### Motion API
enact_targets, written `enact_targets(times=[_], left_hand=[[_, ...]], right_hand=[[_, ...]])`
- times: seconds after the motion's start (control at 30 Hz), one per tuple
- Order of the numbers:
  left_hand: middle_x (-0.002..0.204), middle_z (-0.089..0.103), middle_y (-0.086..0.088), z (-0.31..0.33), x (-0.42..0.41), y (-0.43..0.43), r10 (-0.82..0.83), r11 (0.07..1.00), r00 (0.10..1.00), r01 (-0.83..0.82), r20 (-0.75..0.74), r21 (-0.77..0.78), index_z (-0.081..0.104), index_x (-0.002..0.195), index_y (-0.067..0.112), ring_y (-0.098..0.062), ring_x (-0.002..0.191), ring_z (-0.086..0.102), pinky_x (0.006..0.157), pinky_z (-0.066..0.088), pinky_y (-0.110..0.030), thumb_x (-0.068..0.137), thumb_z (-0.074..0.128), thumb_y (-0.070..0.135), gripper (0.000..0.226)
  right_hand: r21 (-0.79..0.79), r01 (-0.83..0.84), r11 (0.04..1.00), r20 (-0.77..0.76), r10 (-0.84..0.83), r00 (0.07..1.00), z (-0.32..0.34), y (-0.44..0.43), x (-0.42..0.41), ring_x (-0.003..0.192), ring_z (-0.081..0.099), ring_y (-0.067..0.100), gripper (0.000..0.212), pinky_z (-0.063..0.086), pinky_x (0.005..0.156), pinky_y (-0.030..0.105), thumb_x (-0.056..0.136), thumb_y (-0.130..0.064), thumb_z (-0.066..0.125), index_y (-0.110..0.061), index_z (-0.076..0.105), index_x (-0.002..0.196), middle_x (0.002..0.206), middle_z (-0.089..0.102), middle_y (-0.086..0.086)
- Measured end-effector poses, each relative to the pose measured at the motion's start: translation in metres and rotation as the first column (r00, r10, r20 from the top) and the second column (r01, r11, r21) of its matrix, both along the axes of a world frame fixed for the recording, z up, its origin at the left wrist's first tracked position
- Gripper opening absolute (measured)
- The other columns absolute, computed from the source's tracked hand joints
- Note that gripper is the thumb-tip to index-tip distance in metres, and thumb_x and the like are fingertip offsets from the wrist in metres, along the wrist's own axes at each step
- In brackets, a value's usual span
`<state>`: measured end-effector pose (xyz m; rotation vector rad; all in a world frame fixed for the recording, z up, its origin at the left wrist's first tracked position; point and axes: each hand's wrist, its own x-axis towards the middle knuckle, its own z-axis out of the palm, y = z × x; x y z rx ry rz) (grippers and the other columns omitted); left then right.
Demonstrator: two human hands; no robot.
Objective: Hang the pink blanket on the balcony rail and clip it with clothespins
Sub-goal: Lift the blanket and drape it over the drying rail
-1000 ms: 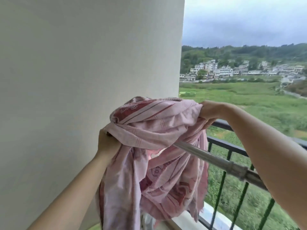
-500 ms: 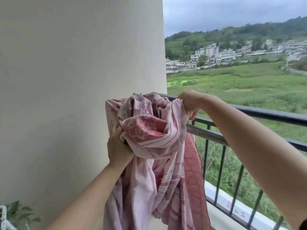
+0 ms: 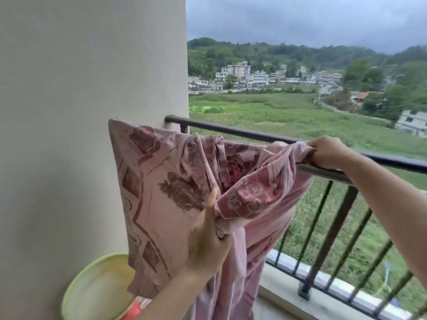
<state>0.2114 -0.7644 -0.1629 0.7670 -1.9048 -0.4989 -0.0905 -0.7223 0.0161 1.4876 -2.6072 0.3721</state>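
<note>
The pink blanket [image 3: 161, 195], printed with dark red flowers and bands, hangs spread against the wall at the left and bunched toward the right. It drapes over a grey pole [image 3: 323, 170] that runs just inside the dark balcony rail [image 3: 242, 132]. My left hand [image 3: 208, 245] grips a gathered fold low in the middle. My right hand [image 3: 325, 152] clutches the blanket's upper edge on the pole. No clothespins are visible.
A cream wall [image 3: 80, 88] fills the left side. A pale green basin [image 3: 97, 292] sits on the floor at lower left, with something red [image 3: 132, 311] beside it. Dark railing bars [image 3: 332, 229] stand over a tiled ledge [image 3: 288, 267], with fields and houses beyond.
The bundled blanket has been spread out: its left part now hangs flat by the wall. My right hand slid rightward along the pole, my left hand dropped lower. The view tilted down, revealing the basin.
</note>
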Motion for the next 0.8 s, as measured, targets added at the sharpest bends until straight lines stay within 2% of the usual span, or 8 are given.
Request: enact_targets(times=[0.1,0.17,0.23,0.33,0.43,0.6,0.7,0.8], left_hand=[[0.127,0.056,0.002,-0.021,-0.002,0.037,-0.020,1.000,1.000,0.020,-0.001,0.023,0.058,0.125,0.025,-0.005,0.100,0.059,0.080,0.056,-0.023,0.084,0.066,0.025,0.041],[0.124,0.053,0.000,-0.026,-0.009,0.067,-0.094,0.995,0.992,0.096,0.089,-0.020,0.065,0.118,0.017,-0.009,0.103,0.056,0.081,0.053,-0.020,0.081,0.064,0.030,0.040],[0.100,0.062,0.003,-0.019,-0.017,0.101,-0.204,0.975,0.965,0.215,0.164,-0.052,0.065,0.112,0.014,-0.007,0.083,0.060,0.068,0.054,-0.020,0.077,0.060,0.032,0.040],[0.078,0.069,0.007,-0.003,-0.035,0.143,-0.297,0.947,0.925,0.318,0.235,-0.054,0.048,0.133,0.011,-0.011,0.062,0.065,0.055,0.056,-0.026,0.076,0.049,0.039,0.064],[0.086,0.072,0.008,0.018,-0.056,0.174,-0.332,0.935,0.913,0.352,0.239,-0.047,0.040,0.136,0.021,-0.010,0.069,0.068,0.064,0.057,-0.026,0.079,0.055,0.038,0.062],[0.083,0.067,0.011,0.051,-0.112,0.237,-0.334,0.939,0.920,0.343,0.205,-0.008,0.054,0.101,0.027,-0.012,0.074,0.064,0.066,0.052,-0.029,0.073,0.057,0.028,0.028],[0.085,0.065,0.014,0.055,-0.144,0.244,-0.312,0.950,0.940,0.307,0.139,0.061,0.056,0.098,0.029,-0.010,0.079,0.062,0.070,0.051,-0.028,0.070,0.059,0.016,0.031],[0.091,0.068,0.016,0.062,-0.199,0.297,-0.384,0.919,0.914,0.364,0.135,0.151,0.055,0.112,0.031,-0.007,0.085,0.064,0.076,0.052,-0.025,0.072,0.062,0.013,0.044]], right_hand=[[-0.079,0.036,0.996,-0.133,-0.046,0.990,0.005,0.044,-0.003,0.074,0.060,0.026,0.015,0.046,0.066,0.030,0.081,-0.015,0.063,-0.021,0.063,0.067,0.069,0.064,0.003],[-0.100,0.092,0.991,-0.225,-0.112,0.968,0.012,0.076,-0.005,0.078,0.067,0.027,0.014,0.055,0.069,0.033,0.078,-0.016,0.065,-0.027,0.069,0.085,0.086,0.073,0.008],[-0.118,0.174,0.978,-0.308,-0.202,0.930,0.016,0.110,-0.014,0.087,0.070,0.029,0.028,0.055,0.071,0.034,0.082,-0.015,0.067,-0.031,0.070,0.104,0.102,0.073,0.011],[-0.134,0.326,0.936,-0.305,-0.352,0.885,0.021,0.155,-0.030,0.094,0.068,0.031,0.023,0.052,0.071,0.033,0.087,-0.016,0.063,-0.023,0.070,0.107,0.106,0.071,0.015],[-0.194,0.409,0.892,-0.107,-0.434,0.895,0.020,0.201,-0.048,0.096,0.066,0.034,0.020,0.049,0.073,0.032,0.087,-0.015,0.061,-0.011,0.073,0.102,0.104,0.071,0.019],[-0.435,0.493,0.753,0.413,-0.320,0.853,0.015,0.286,-0.106,0.107,0.065,0.028,0.025,0.051,0.097,0.032,0.083,-0.017,0.065,-0.013,0.076,0.105,0.109,0.074,0.010],[-0.537,0.495,0.683,0.526,-0.187,0.830,0.013,0.312,-0.144,0.108,0.066,0.028,0.035,0.054,0.098,0.040,0.075,-0.021,0.070,-0.016,0.073,0.110,0.110,0.073,0.006],[-0.557,0.558,0.615,0.573,-0.202,0.794,0.019,0.387,-0.172,0.114,0.061,0.025,0.046,0.047,0.106,0.031,0.084,-0.010,0.069,-0.011,0.062,0.129,0.128,0.064,0.011]])
